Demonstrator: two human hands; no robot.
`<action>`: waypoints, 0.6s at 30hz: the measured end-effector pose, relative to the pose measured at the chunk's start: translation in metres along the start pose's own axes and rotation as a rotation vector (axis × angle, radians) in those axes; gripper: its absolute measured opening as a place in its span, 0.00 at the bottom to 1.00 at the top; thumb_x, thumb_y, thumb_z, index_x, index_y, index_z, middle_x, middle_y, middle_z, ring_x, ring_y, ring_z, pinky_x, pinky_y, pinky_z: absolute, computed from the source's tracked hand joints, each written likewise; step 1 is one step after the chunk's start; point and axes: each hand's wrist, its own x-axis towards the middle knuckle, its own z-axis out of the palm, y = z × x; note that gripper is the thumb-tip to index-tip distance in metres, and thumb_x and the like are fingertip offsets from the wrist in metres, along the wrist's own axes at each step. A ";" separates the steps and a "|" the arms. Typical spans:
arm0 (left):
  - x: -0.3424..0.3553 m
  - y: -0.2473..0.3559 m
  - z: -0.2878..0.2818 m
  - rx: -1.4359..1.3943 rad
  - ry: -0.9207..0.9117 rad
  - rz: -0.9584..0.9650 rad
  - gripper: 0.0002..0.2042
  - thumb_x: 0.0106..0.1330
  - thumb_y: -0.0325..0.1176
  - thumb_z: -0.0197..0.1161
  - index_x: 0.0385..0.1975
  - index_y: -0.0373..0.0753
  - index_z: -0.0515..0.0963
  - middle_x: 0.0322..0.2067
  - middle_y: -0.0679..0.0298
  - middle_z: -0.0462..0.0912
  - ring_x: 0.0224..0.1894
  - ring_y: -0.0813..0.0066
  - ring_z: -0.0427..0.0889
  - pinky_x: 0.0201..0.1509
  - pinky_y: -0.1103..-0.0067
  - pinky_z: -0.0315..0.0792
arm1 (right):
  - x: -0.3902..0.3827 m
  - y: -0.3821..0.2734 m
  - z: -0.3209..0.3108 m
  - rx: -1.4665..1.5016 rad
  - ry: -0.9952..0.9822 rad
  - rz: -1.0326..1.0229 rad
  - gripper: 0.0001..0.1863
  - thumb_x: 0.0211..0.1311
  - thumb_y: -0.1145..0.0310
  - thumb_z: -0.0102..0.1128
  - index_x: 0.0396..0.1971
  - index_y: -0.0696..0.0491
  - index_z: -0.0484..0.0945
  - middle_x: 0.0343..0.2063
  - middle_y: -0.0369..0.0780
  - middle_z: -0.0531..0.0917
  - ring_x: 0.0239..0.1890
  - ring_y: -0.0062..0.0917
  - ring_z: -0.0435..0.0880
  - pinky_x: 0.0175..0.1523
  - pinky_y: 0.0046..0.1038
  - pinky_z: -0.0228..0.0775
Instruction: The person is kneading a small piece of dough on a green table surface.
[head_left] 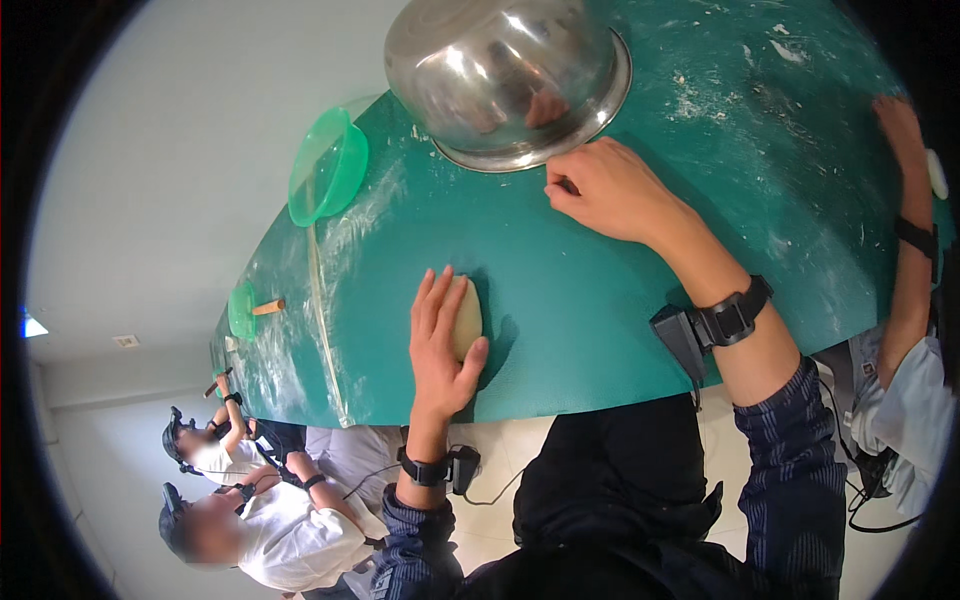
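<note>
My left hand point(440, 345) lies flat, fingers extended, covering a pale dough lump point(468, 318) near the green table's point(600, 330) front edge. Farther on, my right hand point(610, 190), loosely curled, touches the rim of an overturned steel bowl point(500, 75).

free: bare green table point(600, 330) between hands | blocked: upturned steel bowl point(505, 75) ahead, green plastic bowl point(328, 165) at left edge

We have one view, worn on the head, looking steeply down and close onto the green table point(600, 300), whose near edge curves under the fisheye. Our forearms enter from below; the floor shows nearest us, and a wall lies far left.
</note>
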 end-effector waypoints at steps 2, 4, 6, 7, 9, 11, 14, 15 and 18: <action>0.015 0.004 0.003 0.113 -0.051 0.068 0.35 0.72 0.56 0.58 0.72 0.36 0.77 0.76 0.48 0.72 0.80 0.39 0.64 0.81 0.51 0.60 | -0.001 0.000 0.000 0.006 -0.003 0.006 0.10 0.64 0.66 0.63 0.30 0.57 0.86 0.26 0.49 0.87 0.33 0.47 0.88 0.47 0.47 0.80; 0.028 0.005 0.006 0.175 -0.093 0.090 0.35 0.72 0.56 0.59 0.72 0.37 0.77 0.76 0.49 0.72 0.80 0.40 0.65 0.81 0.52 0.61 | 0.000 0.003 0.001 0.013 -0.006 0.013 0.10 0.64 0.66 0.63 0.30 0.57 0.86 0.26 0.49 0.87 0.33 0.47 0.88 0.47 0.47 0.80; 0.040 0.007 0.007 0.235 -0.139 0.113 0.35 0.71 0.55 0.60 0.73 0.38 0.76 0.76 0.50 0.72 0.79 0.41 0.67 0.80 0.53 0.62 | 0.001 0.003 0.002 -0.010 0.013 0.004 0.10 0.64 0.66 0.63 0.29 0.56 0.86 0.26 0.48 0.87 0.33 0.47 0.87 0.48 0.47 0.79; 0.047 0.008 0.007 0.251 -0.134 0.129 0.36 0.70 0.55 0.61 0.73 0.38 0.75 0.76 0.51 0.72 0.78 0.41 0.68 0.80 0.53 0.63 | 0.002 0.003 0.003 -0.007 0.008 0.008 0.10 0.64 0.66 0.63 0.29 0.56 0.86 0.26 0.48 0.87 0.33 0.47 0.87 0.48 0.47 0.79; 0.058 0.010 0.009 0.261 -0.131 0.146 0.37 0.69 0.55 0.62 0.74 0.37 0.74 0.76 0.51 0.73 0.78 0.42 0.69 0.79 0.53 0.64 | 0.002 0.003 0.002 0.015 0.012 0.007 0.09 0.64 0.66 0.63 0.29 0.56 0.85 0.25 0.47 0.87 0.32 0.47 0.87 0.48 0.46 0.79; 0.070 0.012 0.011 0.287 -0.140 0.187 0.39 0.68 0.55 0.63 0.75 0.36 0.72 0.75 0.50 0.73 0.77 0.43 0.70 0.77 0.53 0.66 | 0.001 0.005 0.004 0.023 0.024 0.006 0.09 0.65 0.66 0.65 0.29 0.56 0.84 0.24 0.46 0.86 0.31 0.45 0.86 0.47 0.45 0.77; 0.090 0.017 0.014 0.344 -0.180 0.227 0.40 0.69 0.56 0.63 0.76 0.35 0.71 0.75 0.50 0.73 0.76 0.44 0.72 0.76 0.54 0.67 | 0.000 0.004 0.001 0.020 0.033 0.004 0.09 0.65 0.66 0.67 0.28 0.56 0.83 0.23 0.44 0.85 0.30 0.43 0.84 0.47 0.44 0.75; 0.095 0.015 0.015 0.345 -0.182 0.228 0.40 0.69 0.56 0.63 0.76 0.35 0.71 0.75 0.50 0.73 0.76 0.44 0.72 0.76 0.54 0.67 | 0.001 0.004 0.001 0.012 0.027 0.004 0.09 0.65 0.66 0.67 0.29 0.56 0.83 0.24 0.44 0.85 0.30 0.43 0.84 0.48 0.43 0.75; 0.111 0.008 0.020 0.261 -0.176 0.228 0.40 0.69 0.56 0.63 0.77 0.35 0.70 0.75 0.48 0.73 0.74 0.43 0.73 0.76 0.55 0.67 | 0.001 0.005 0.004 0.006 0.050 -0.030 0.08 0.66 0.67 0.66 0.30 0.56 0.83 0.26 0.44 0.86 0.33 0.43 0.85 0.51 0.43 0.74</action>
